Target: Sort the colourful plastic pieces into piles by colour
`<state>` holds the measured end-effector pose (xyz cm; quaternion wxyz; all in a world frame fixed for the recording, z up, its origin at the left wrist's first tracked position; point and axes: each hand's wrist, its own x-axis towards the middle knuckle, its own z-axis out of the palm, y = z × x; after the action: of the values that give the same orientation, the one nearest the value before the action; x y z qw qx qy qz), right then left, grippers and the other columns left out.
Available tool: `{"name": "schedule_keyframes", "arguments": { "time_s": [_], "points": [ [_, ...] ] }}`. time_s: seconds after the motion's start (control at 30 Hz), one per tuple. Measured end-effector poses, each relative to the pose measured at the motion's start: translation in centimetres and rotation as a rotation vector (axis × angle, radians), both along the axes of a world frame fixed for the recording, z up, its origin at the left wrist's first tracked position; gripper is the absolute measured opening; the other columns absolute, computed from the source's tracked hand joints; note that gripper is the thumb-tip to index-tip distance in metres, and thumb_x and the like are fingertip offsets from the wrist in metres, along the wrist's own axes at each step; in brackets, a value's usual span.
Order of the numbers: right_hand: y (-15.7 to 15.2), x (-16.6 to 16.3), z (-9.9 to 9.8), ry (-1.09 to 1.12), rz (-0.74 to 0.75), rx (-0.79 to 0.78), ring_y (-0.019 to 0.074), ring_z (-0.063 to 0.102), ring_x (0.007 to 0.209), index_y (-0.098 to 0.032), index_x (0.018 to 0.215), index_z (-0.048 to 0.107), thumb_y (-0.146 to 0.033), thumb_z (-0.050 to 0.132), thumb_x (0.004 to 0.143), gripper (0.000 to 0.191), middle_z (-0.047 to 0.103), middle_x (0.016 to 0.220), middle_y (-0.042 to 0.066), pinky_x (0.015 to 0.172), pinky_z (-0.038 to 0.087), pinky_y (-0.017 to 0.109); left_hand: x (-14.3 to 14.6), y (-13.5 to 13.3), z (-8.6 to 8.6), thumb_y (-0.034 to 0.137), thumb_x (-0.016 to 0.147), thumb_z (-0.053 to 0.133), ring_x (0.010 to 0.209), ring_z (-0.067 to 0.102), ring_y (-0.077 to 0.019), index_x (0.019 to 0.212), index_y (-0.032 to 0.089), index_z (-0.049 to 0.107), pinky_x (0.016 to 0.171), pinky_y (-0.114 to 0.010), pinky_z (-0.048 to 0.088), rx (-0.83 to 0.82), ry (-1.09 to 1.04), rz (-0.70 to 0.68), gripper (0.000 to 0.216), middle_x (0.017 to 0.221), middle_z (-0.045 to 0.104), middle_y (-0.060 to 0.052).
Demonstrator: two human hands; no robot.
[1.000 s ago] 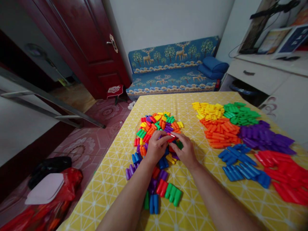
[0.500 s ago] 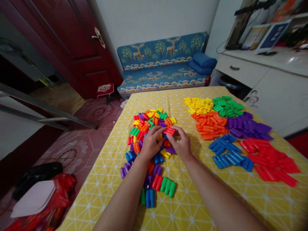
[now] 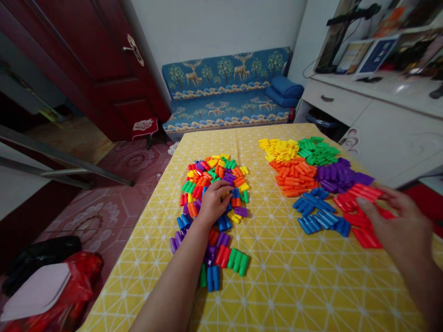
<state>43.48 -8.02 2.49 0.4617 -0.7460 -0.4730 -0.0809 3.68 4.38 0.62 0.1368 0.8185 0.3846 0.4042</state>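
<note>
A mixed heap of coloured plastic blocks (image 3: pixel 211 184) lies on the yellow patterned tablecloth (image 3: pixel 277 272). My left hand (image 3: pixel 214 203) rests on this heap with its fingers curled round a block I cannot name. To the right lie sorted piles: yellow (image 3: pixel 278 148), green (image 3: pixel 316 150), orange (image 3: pixel 294 177), purple (image 3: pixel 339 175), blue (image 3: pixel 318 214) and red (image 3: pixel 367 221). My right hand (image 3: pixel 398 221) hovers over the red pile and pinches a red block (image 3: pixel 365 191) at its fingertips.
A blue patterned sofa bench (image 3: pixel 228 99) stands beyond the table. A dark red door (image 3: pixel 104 69) is at the left, white cabinets (image 3: pixel 380 129) at the right. A red bag (image 3: pixel 65 290) lies on the tiled floor at lower left.
My right hand lifted a red block out of the mixed heap and carried it right to the red pile. My left hand stayed on the heap. The view shifted slightly.
</note>
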Motion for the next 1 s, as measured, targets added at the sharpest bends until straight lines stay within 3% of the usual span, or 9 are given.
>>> {"name": "schedule_keyframes", "arguments": {
  "time_s": [0.1, 0.2, 0.4, 0.5, 0.6, 0.7, 0.77, 0.87, 1.0],
  "points": [
    [-1.1, 4.1, -2.3, -0.114, -0.049, -0.093, 0.0402, 0.060, 0.101, -0.039, 0.120, 0.064, -0.079, 0.054, 0.070, 0.065, 0.068, 0.101, 0.015, 0.080, 0.044, 0.061, 0.0, 0.0, -0.1, 0.019, 0.086, 0.059, 0.101, 0.063, -0.0216, 0.100, 0.022, 0.072, 0.088, -0.039, 0.055, -0.006, -0.001, 0.003, 0.019, 0.108, 0.066, -0.009],
    [-1.5, 5.8, -4.0, -0.147, -0.012, -0.130, 0.0399, 0.059, 0.102, -0.038, 0.115, 0.067, -0.083, 0.051, 0.068, 0.067, 0.068, 0.100, 0.018, 0.078, 0.043, 0.058, 0.0, 0.1, -0.1, 0.019, 0.087, 0.059, 0.101, 0.062, -0.0218, 0.100, 0.022, 0.072, 0.089, -0.039, 0.054, -0.012, 0.001, 0.009, 0.019, 0.107, 0.066, -0.009],
    [-1.2, 4.8, -3.3, -0.193, 0.063, -0.053, 0.0379, 0.059, 0.108, -0.036, 0.116, 0.066, -0.083, 0.047, 0.071, 0.067, 0.067, 0.110, 0.019, 0.088, 0.042, 0.060, -0.1, 0.0, -0.2, 0.019, 0.087, 0.058, 0.101, 0.063, -0.0216, 0.099, 0.021, 0.072, 0.088, -0.039, 0.055, -0.015, -0.005, 0.000, 0.018, 0.107, 0.066, -0.009],
    [-1.2, 0.6, -2.1, -0.205, 0.140, 0.051, 0.0350, 0.056, 0.116, -0.036, 0.120, 0.064, -0.067, 0.058, 0.078, 0.053, 0.064, 0.119, 0.017, 0.101, 0.038, 0.056, -0.1, -0.1, -0.1, 0.020, 0.088, 0.058, 0.101, 0.063, -0.0220, 0.098, 0.021, 0.072, 0.088, -0.039, 0.055, -0.015, 0.000, 0.007, 0.018, 0.107, 0.066, -0.009],
    [-2.4, -7.1, -1.9, -0.144, 0.422, 0.042, 0.0319, 0.055, 0.119, -0.038, 0.130, 0.056, -0.050, 0.062, 0.083, 0.048, 0.062, 0.124, 0.012, 0.101, 0.042, 0.054, 0.0, -0.1, 0.1, 0.019, 0.087, 0.059, 0.100, 0.063, -0.0215, 0.097, 0.021, 0.073, 0.087, -0.038, 0.055, -0.021, -0.026, 0.005, 0.017, 0.106, 0.067, -0.009],
    [-4.4, -15.9, -2.7, -0.209, 0.809, -0.243, 0.0388, 0.040, 0.134, -0.031, 0.147, 0.036, -0.059, 0.069, 0.072, 0.087, 0.041, 0.149, 0.011, 0.100, 0.042, 0.061, 0.0, -0.1, 0.4, 0.020, 0.087, 0.060, 0.097, 0.064, -0.0197, 0.096, 0.020, 0.073, 0.085, -0.035, 0.055, -0.054, -0.104, 0.005, 0.016, 0.104, 0.067, -0.009],
    [-5.1, -20.5, -3.2, -0.310, 0.942, -0.353, 0.0423, 0.021, 0.143, -0.028, 0.152, 0.027, -0.065, 0.075, 0.061, 0.109, 0.021, 0.159, 0.011, 0.107, 0.034, 0.063, 0.0, -0.2, 0.7, 0.023, 0.089, 0.059, 0.095, 0.065, -0.0188, 0.096, 0.020, 0.073, 0.085, -0.034, 0.055, -0.088, -0.172, 0.016, 0.016, 0.102, 0.068, -0.008],
    [-3.9, -24.5, -3.7, -0.403, 0.896, -0.381, 0.0423, 0.004, 0.146, -0.026, 0.154, 0.020, -0.061, 0.077, 0.062, 0.113, 0.001, 0.162, 0.011, 0.113, 0.020, 0.065, -0.3, -0.2, 1.1, 0.028, 0.091, 0.058, 0.096, 0.065, -0.0186, 0.096, 0.019, 0.074, 0.088, -0.034, 0.053, -0.134, -0.270, 0.026, 0.019, 0.101, 0.070, -0.008],
    [0.3, -26.4, -4.0, -0.410, 0.794, -0.349, 0.0414, -0.004, 0.147, -0.020, 0.153, 0.020, -0.057, 0.075, 0.067, 0.108, -0.008, 0.161, 0.014, 0.114, 0.014, 0.065, -0.8, -0.1, 1.2, 0.036, 0.092, 0.056, 0.096, 0.065, -0.0193, 0.096, 0.018, 0.074, 0.089, -0.034, 0.052, -0.201, -0.381, 0.041, 0.026, 0.102, 0.070, -0.008]
  ]
}}
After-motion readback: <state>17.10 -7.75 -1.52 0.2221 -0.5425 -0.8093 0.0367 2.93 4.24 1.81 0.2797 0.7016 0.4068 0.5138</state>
